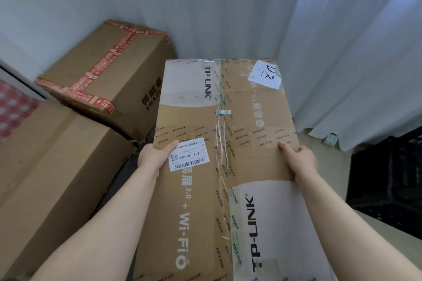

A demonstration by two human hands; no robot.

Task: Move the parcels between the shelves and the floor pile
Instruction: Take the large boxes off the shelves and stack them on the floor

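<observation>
A pale white curtain (342, 41) is seen hanging in folds across the whole back and right of the frame. The centre, from the middle down to the bottom edge, is filled by a long brown cardboard TP-LINK box (201, 121), sealed along its length with clear tape and printed with white lettering. It is held lengthwise away from the person, its far end reaching toward the curtain. Whether its underside rests on anything cannot be told.

At lower left a large plain brown cardboard carton (52, 178) is seen, and behind it, at upper left, a brown cardboard carton crossed with red printed tape (109, 68) lies tilted against the wall. A black slatted crate (388, 178) is seen at the right edge, on the floor. A strip of red checked cloth (13, 107) is glimpsed at the far left.

The TP-LINK box is gripped on both sides. The left hand (155, 157) is clasped on the left edge, thumb laid on the top face, fingers hidden below. The right hand (299, 157) is curled over the right edge, thumb likewise on top.

A white barcode label (189, 154) is stuck just beside the left thumb. A white handwritten paper slip (265, 74) is taped at the far right corner. A small green patterned tape piece (223, 112) is set across the centre seam.
</observation>
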